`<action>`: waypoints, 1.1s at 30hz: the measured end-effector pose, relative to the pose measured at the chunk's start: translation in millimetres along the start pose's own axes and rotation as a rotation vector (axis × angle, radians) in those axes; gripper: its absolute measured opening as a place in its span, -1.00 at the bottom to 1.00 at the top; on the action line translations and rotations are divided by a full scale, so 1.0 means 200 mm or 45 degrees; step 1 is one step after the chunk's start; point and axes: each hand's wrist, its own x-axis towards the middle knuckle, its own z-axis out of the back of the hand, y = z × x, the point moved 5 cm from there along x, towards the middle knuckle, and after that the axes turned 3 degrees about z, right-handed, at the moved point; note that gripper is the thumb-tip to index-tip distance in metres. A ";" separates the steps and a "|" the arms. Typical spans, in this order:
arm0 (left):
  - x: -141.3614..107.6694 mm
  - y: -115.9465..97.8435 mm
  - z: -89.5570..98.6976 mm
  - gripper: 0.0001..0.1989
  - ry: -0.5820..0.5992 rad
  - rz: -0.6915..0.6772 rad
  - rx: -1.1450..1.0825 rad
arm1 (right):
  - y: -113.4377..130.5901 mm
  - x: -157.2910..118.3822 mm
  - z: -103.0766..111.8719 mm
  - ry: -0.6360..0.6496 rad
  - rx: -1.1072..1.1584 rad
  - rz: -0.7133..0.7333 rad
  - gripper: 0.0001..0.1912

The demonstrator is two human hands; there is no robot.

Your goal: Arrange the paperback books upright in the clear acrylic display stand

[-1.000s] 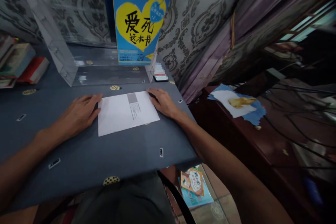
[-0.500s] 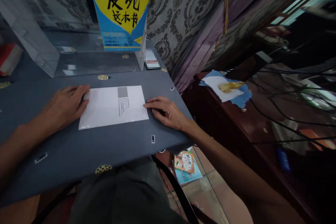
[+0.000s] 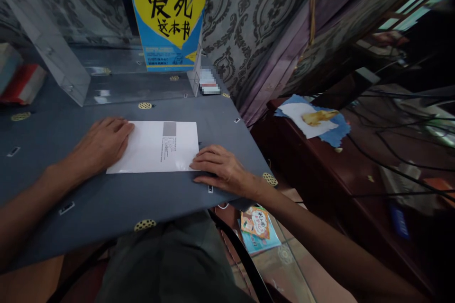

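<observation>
A flat white sheet (image 3: 147,147) with a grey printed square and lines of small sideways text lies on the grey tablecloth (image 3: 106,220). My left hand (image 3: 106,139) rests flat over its left edge, fingers stretched out and covering part of it. At the lower right corner, the fingertips of my right hand (image 3: 220,168) touch the sheet; these fingers are extended too, with the thumb lying apart on the cloth. Neither hand grips the sheet. Whether it is a single page or something thicker, I cannot tell.
Behind the sheet, a clear acrylic stand (image 3: 69,68) holds a blue and yellow book (image 3: 170,19). A phone-like object (image 3: 209,81) sits beside it. Red-and-white books (image 3: 24,83) lie at left. Right stands a dark red cabinet (image 3: 309,170) with cables; several books (image 3: 258,229) lie on the floor.
My left hand has shifted right, further over the sheet. My right hand has slid down from the right edge to the lower right corner. The sheet now lies straighter.
</observation>
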 end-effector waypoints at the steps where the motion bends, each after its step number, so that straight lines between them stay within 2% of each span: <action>1: 0.00 0.00 0.00 -0.63 0.008 -0.002 -0.021 | 0.01 0.01 -0.01 -0.010 -0.013 0.007 -0.71; 4: 0.00 0.02 -0.01 -0.62 -0.001 0.000 -0.077 | 0.02 0.03 -0.02 0.023 -0.093 0.006 -0.72; 8: -0.02 -0.01 -0.02 -0.56 -0.120 -0.053 -0.157 | 0.05 0.05 -0.01 0.131 -0.235 0.010 -0.72; 10: -0.04 -0.08 -0.02 -0.54 -0.161 -0.153 -0.253 | 0.06 0.06 0.00 0.177 -0.261 0.031 -0.71; 13: -0.09 -0.25 -0.03 -0.48 -0.132 -0.324 -0.317 | 0.07 0.04 -0.01 0.198 -0.287 0.057 -0.67; 17: -0.11 -0.39 -0.03 -0.39 -0.100 -0.369 -0.180 | 0.10 0.00 -0.02 0.114 -0.298 0.081 -0.63; 20: -0.09 -0.43 -0.03 -0.42 -0.084 -0.428 -0.029 | 0.12 -0.03 -0.01 0.003 -0.236 0.089 -0.70; 26: -0.12 -0.52 0.00 -0.56 -0.081 -0.574 0.203 | 0.15 -0.05 0.03 -0.062 -0.122 0.021 -0.76; 30: -0.15 -0.59 0.00 -0.43 -0.101 -0.583 0.277 | 0.13 -0.05 0.05 -0.125 -0.019 -0.019 -0.78; 33: -0.15 -0.64 -0.05 -0.39 -0.120 -0.542 0.321 | 0.09 0.00 0.06 -0.166 0.027 -0.025 -0.77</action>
